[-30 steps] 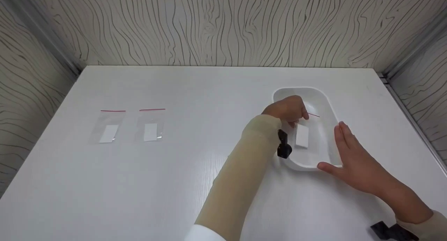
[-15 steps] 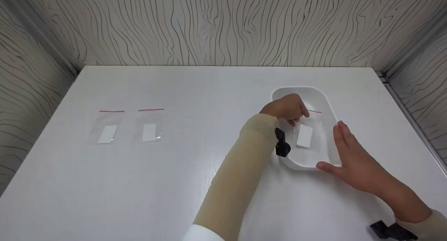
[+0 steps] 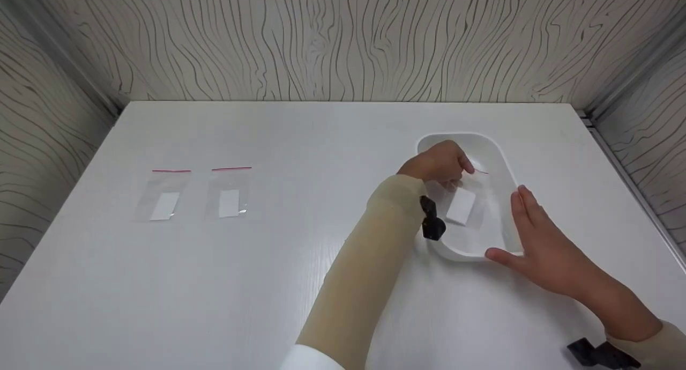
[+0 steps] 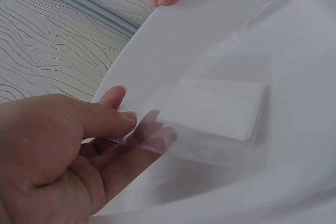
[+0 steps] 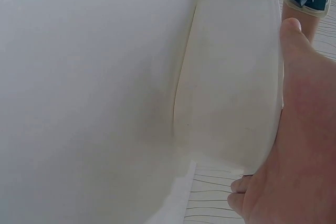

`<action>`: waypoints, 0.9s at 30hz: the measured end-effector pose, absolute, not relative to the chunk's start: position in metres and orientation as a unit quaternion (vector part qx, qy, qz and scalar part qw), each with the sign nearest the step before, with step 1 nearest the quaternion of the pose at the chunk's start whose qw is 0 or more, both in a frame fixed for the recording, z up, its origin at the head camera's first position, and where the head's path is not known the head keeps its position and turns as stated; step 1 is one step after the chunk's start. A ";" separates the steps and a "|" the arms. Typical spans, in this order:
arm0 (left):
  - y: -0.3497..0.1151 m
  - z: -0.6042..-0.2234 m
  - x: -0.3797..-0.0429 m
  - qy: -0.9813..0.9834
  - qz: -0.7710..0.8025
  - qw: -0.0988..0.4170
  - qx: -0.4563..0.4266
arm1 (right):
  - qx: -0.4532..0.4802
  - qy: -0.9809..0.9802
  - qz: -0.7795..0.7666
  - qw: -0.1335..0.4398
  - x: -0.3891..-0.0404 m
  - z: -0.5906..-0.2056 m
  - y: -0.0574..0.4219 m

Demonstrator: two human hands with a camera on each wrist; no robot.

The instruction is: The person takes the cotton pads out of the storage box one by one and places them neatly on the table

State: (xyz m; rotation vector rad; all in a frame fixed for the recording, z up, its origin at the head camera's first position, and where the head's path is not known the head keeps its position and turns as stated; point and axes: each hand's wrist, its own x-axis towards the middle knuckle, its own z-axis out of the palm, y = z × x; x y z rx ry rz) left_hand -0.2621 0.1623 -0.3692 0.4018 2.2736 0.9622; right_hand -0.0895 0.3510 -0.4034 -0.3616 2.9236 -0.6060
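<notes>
My left hand (image 3: pixel 442 161) reaches inside a white plastic tub (image 3: pixel 485 246) on the right of the table. Between thumb and fingers it pinches the edge of a clear zip bag (image 4: pixel 220 153) with a red seal line. Through the film shows a flat white rectangular block (image 4: pixel 226 106). Part of the bag is hidden behind the left hand in the head view. My right hand (image 3: pixel 554 252) rests against the tub's near right corner, fingers straight along the side and thumb at the near rim. The right wrist view shows it against the tub's outer wall (image 5: pixel 231 77).
Two more clear zip bags, a left one (image 3: pixel 166 182) and a right one (image 3: pixel 230 179), lie flat on the white table (image 3: pixel 321 145), each with a white piece inside. A wood-patterned panel (image 3: pixel 348 43) stands behind the table, with others at the sides.
The zip bag and its white block have shifted and tilted a little inside the tub, while the left hand has moved slightly away. The right hand stays at the tub's corner.
</notes>
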 end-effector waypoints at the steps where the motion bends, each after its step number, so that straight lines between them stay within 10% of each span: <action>1: 0.162 -0.369 -0.262 0.861 0.367 0.316 0.155 | -0.120 0.970 -0.202 0.067 -0.090 -0.404 0.351; 27: 0.157 -0.366 -0.264 0.829 0.441 0.320 0.123 | -0.115 0.969 -0.205 0.081 -0.090 -0.402 0.350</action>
